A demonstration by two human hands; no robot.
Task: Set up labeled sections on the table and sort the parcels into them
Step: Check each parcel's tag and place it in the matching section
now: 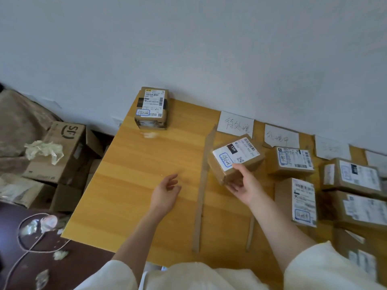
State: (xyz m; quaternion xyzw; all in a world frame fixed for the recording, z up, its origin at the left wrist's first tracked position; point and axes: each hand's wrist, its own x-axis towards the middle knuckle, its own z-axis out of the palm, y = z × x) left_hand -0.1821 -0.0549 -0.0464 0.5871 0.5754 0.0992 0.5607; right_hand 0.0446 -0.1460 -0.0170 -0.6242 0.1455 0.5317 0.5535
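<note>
Fingers of the right hand [243,183] curled round the near corner of a small cardboard parcel [235,159], thumb on top by its white label, the rest tucked underneath. It was held tilted over the section behind the first cardboard strip [202,185], just in front of the paper sign [235,123] at the wall; whether its far edge touched the table [134,174] could not be told. One hand managed it, so it looked light, and the flat faces and sharp corners suggested a stiff box, though taped faces might run slick. A grip across two opposite sides, near the middle, would probably be steadier than this corner hold. The left hand [166,192] hovered over bare tabletop, fingers relaxed, holding nothing.

Off to the left another parcel [151,107] stood alone against the wall, well apart, not yet sorted. To the right, a parcel [290,161] sat below the second sign [281,136], with a stack of boxes [354,185] beyond.

Handwriting on the signs and the blue-ringed marks on the labels was too blurred to read surely. The third sign [332,147] was faint, and the right-hand parcels were smeared and cut by the frame edge. A second strip [250,233] was partly hidden behind the right forearm.
</note>
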